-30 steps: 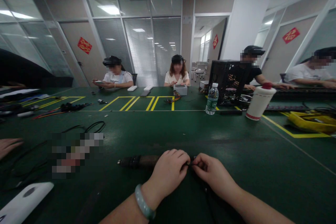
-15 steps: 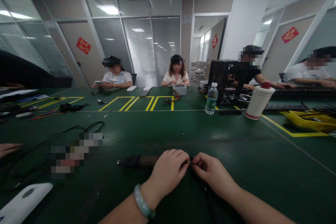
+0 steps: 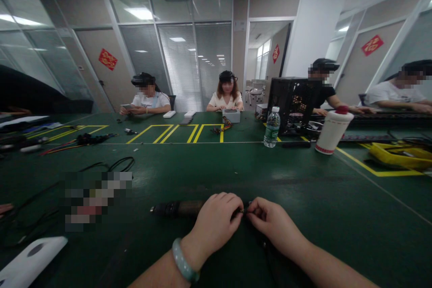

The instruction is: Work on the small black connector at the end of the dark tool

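Observation:
A dark electric screwdriver with a brown grip lies on the green table, its metal tip pointing left. My left hand, with a pale green bangle at the wrist, is closed over the tool's rear end. Close beside it, my right hand pinches the end of a black cable between thumb and fingers. A small brass-coloured bit shows between the two hands' fingertips. The fingers hide whether the cable end and the tool are joined.
A blurred power strip with cables and a white object lie left. Farther off stand a water bottle, a white bottle, a black computer case and a yellow tray. Several people sit across the table.
My hands stay almost in place, with slight movement at the fingertips. Another person's hand at the left edge has drawn back, mostly out of view.

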Available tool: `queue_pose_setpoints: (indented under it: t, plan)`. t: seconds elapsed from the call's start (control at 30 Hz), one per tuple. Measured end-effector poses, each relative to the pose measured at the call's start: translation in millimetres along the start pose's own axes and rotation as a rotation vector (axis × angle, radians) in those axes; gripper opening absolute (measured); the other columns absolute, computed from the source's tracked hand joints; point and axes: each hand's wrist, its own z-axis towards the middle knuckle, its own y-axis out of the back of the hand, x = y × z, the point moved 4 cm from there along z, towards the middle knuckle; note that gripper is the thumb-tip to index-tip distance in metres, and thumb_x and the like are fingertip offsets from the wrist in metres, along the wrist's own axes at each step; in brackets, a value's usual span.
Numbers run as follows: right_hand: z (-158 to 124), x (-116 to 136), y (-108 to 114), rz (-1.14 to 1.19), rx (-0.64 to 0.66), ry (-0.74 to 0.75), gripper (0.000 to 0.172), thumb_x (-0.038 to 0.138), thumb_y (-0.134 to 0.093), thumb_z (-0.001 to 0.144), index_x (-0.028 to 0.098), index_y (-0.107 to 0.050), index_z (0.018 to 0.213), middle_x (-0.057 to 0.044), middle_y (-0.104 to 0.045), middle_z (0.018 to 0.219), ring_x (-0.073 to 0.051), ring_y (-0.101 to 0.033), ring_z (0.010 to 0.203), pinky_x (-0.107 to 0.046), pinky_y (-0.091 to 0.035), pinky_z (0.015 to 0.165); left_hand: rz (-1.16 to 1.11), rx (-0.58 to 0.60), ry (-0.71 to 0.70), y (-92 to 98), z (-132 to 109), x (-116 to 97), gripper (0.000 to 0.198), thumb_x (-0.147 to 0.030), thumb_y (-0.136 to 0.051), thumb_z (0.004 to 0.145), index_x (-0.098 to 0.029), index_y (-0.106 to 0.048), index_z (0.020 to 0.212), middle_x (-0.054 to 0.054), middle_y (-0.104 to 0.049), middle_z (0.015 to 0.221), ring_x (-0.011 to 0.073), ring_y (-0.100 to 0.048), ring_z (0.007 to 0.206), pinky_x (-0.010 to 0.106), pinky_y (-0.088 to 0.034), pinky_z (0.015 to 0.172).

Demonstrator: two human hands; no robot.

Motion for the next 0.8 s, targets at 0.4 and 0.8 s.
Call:
queue_pose_setpoints:
  t: [0.4, 0.8]
  plan:
    - [0.6, -1.2, 0.6, -0.025, 0.012, -0.003, 0.004, 0.019, -0.06, 0.087, 0.021, -0.063, 0.087, 0.004, -0.063, 0.073, -0.013, -0.059, 0.066, -0.02, -0.039, 0.058, -0.021, 0.007, 0.0, -0.5, 0.6, 1.6, 0.013, -0.015, -0.061, 0.087, -0.024, -0.057, 0.096, -0.003, -0.061, 0.099, 0.0188, -0.054, 0.092, 0.032, -0.039, 0.081]
    - [1.4, -3.0, -0.9, -0.038, 0.0, -0.003, 0.003, 0.02, -0.06, 0.086, 0.021, -0.063, 0.087, 0.003, -0.063, 0.071, -0.013, -0.058, 0.065, -0.02, -0.038, 0.057, -0.029, 0.004, -0.005, -0.4, 0.7, 2.1, 0.007, -0.022, -0.061, 0.09, -0.024, -0.059, 0.096, -0.002, -0.062, 0.101, 0.0198, -0.055, 0.095, 0.034, -0.039, 0.084]
